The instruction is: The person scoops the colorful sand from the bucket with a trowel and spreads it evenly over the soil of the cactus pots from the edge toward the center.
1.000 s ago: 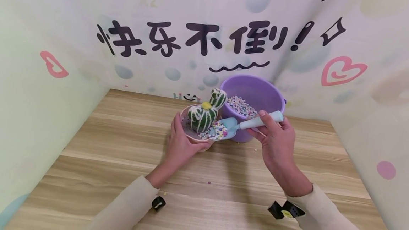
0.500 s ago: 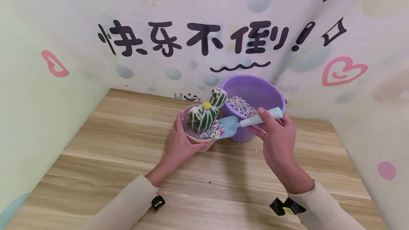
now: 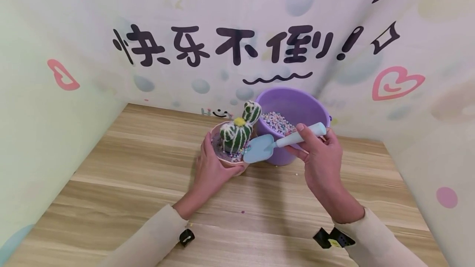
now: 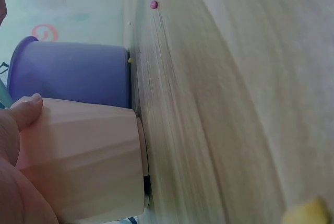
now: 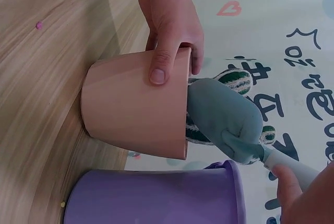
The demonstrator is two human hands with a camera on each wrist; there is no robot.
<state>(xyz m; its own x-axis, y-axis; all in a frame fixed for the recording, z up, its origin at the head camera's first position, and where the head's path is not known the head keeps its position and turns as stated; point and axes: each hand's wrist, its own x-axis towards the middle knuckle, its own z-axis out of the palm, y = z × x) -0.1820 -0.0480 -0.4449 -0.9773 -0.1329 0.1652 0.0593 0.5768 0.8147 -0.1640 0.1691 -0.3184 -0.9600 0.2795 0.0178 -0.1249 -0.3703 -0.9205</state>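
My left hand (image 3: 211, 166) grips the near left side of a pink flowerpot (image 5: 135, 104), its thumb along the outer wall below the rim. In the pot stands a green and white knitted cactus (image 3: 236, 135) with a yellow flower, and colourful pebbles (image 3: 239, 154) lie at its right foot. With my right hand (image 3: 324, 160) I hold a light blue toy shovel (image 3: 259, 148) by its handle. The scoop tilts down toward the pot, its tip at the right rim, and no pebbles show on it.
A purple bucket (image 3: 282, 155), partly filled with small coloured pebbles (image 3: 276, 122), stands right behind the pot near the wall. A stray pink pebble (image 3: 243, 212) lies on the wooden table (image 3: 130, 176). A printed cloth (image 3: 185, 85) hangs at the back.
The coloured pebbles on the scoop have slid off into the pot, leaving the scoop bare. The shovel has tipped further toward the pot; the left hand stays on the pot.
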